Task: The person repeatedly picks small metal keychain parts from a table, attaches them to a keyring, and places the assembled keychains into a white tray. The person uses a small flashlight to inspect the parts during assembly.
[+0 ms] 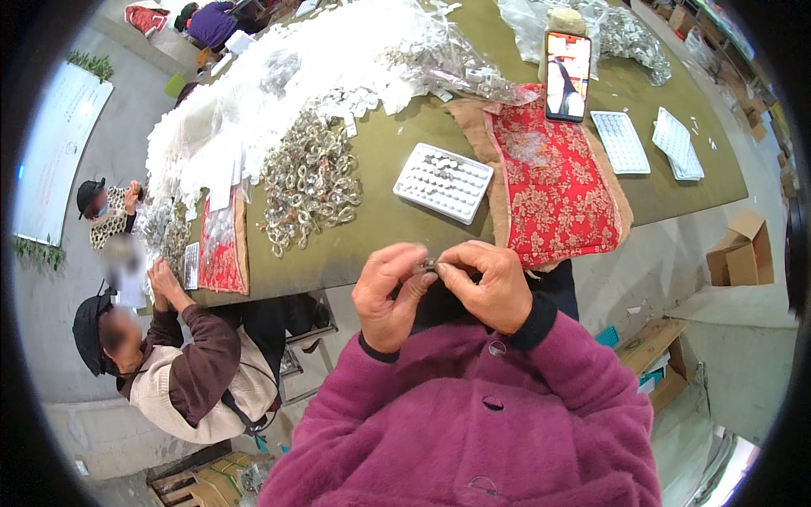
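My left hand (389, 296) and my right hand (491, 286) meet in front of my body, near the table's front edge. Between their fingertips they pinch a small dark-grey piece (429, 264), too small to make out in detail. Both thumbs press against it, and the fingers of each hand are curled. Just beyond my hands, a white tray (460, 203) lies on the green tabletop, with rows of small pieces in its pockets. To its left spreads a pile of small clear and greyish loops (310, 182). A red floral cloth pad (553, 194) lies to its right.
A lit phone (568, 76) stands at the pad's far end. Further right are a white tray (620, 142) and stacked white trays (678, 145). White bags (279, 72) heap across the far left. A co-worker (211, 372) sits at my left. An opened carton (743, 253) lies right.
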### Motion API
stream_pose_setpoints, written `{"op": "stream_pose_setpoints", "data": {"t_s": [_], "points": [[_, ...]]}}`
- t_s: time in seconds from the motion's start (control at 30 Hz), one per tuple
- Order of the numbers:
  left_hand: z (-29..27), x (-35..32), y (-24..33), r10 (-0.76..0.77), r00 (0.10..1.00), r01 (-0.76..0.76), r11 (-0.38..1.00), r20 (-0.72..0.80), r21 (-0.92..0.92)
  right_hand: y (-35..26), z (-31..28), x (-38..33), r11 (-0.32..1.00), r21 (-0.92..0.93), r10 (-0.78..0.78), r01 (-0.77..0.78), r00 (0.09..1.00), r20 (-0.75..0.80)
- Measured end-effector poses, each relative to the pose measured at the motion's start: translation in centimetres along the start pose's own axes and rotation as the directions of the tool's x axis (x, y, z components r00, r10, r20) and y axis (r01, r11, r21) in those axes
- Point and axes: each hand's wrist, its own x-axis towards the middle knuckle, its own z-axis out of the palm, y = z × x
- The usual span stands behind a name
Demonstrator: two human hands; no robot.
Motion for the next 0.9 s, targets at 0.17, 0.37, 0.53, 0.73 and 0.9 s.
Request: {"op": "stream_pose_setpoints", "data": {"t_s": [0.17,0.37,0.53,0.73,0.9], "points": [[0.0,-0.5,0.0,-0.139,0.988,0.153,0.940,0.065,-0.306,-0.5,-0.7,-0.6,0.987,0.150,0.062,-0.060,0.998,-0.006],[1.2,-0.8,1.3,0.125,0.992,-0.124,0.990,-0.002,0.067,0.0,-1.0,-1.2,0.980,0.187,0.066,-0.074,0.997,0.048],[2.0,-0.8,2.9,0.264,0.961,-0.276,0.931,0.081,0.238,0.1,-3.0,-2.1,0.995,0.096,0.017,-0.024,0.997,0.074],[2.3,-0.7,2.7,-0.055,0.990,0.075,0.986,0.131,-0.152,0.5,-4.8,-2.6,0.968,0.171,0.169,-0.186,0.980,0.109],[2.0,0.5,1.7,-0.187,0.959,0.260,0.880,0.213,-0.397,1.0,-4.4,-1.5,0.830,0.515,0.089,-0.213,0.963,0.255]]}}
